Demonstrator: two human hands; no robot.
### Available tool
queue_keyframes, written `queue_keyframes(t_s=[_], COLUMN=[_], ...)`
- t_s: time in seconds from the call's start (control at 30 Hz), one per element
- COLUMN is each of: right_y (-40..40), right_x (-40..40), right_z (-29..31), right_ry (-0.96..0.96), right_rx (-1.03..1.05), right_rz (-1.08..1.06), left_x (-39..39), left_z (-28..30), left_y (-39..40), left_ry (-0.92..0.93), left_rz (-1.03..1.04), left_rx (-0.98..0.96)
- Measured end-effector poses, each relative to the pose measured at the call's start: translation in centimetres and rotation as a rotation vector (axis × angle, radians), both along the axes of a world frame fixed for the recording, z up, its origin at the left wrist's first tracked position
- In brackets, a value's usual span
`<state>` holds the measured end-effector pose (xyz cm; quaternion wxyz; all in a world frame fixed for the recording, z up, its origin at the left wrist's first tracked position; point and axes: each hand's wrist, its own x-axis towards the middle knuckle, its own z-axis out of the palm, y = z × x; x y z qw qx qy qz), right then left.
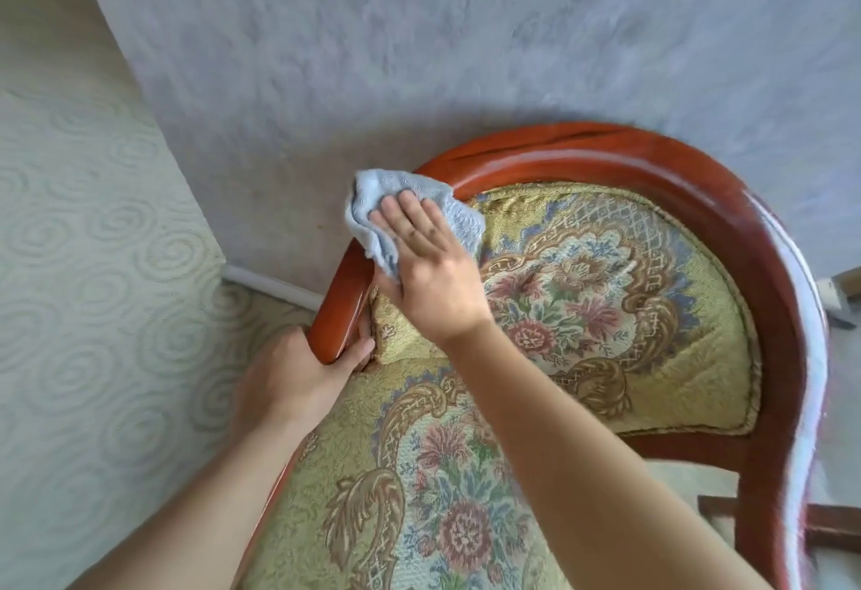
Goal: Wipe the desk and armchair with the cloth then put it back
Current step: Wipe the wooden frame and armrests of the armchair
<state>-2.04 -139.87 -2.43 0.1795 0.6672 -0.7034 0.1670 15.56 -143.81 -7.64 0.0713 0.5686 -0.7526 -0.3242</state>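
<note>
An armchair with a curved red-brown wooden frame [727,188] and floral gold upholstery [605,300] fills the lower right of the head view. A light blue cloth [372,198] lies over the left bend of the frame. My right hand [428,263] presses flat on the cloth with straight fingers. My left hand [298,365] grips the end of the chair's left wooden armrest [340,305], fingers curled under it. The desk is out of view.
A grey-blue textured wall [419,53] stands right behind the chair. A pale wall with a swirl pattern [84,240] meets it at the left, with a white skirting strip [270,284] at the floor. Part of the chair's lower wooden rails [829,524] shows at the bottom right.
</note>
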Motion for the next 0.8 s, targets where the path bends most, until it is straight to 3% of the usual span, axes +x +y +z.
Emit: queue_keyframes(t_s=[0.1, 0.27, 0.37, 0.47, 0.57, 0.63, 0.73, 0.8], right_y=[0.6, 4.5, 7.4, 8.7, 9.2, 9.6, 10.9, 12.1], right_x=[-4.3, -12.2, -16.3, -17.4, -16.7, -16.1, -15.6, -15.8], right_z=[2.4, 5.5, 6.4, 6.9, 7.7, 8.4, 10.1, 11.8], right_ry=[0.175, 0.161, 0.200, 0.159, 0.031, -0.088, -0.407, -0.558], right_rx=[0.012, -0.104, -0.166, -0.209, -0.164, -0.150, -0.343, -0.517], right_rz=[0.029, -0.195, -0.324, -0.451, -0.542, -0.569, -0.610, -0.662], left_x=[0.1, 0.8, 1.1, 1.1, -1.1, -4.1, -9.8, -13.9], left_z=[0.4, 0.6, 0.9, 2.4, 4.9, 6.8, 9.5, 11.3], left_y=[0.1, 0.0, -0.5, -1.2, -1.8, -2.4, -3.3, -3.5], left_ry=[0.024, 0.153, 0.266, 0.225, 0.182, 0.146, 0.157, 0.175], left_rz=[-0.006, -0.032, -0.056, -0.138, -0.178, -0.206, -0.302, -0.462], left_rx=[0.037, 0.212, 0.450, 0.594, 0.486, 0.316, -0.006, -0.110])
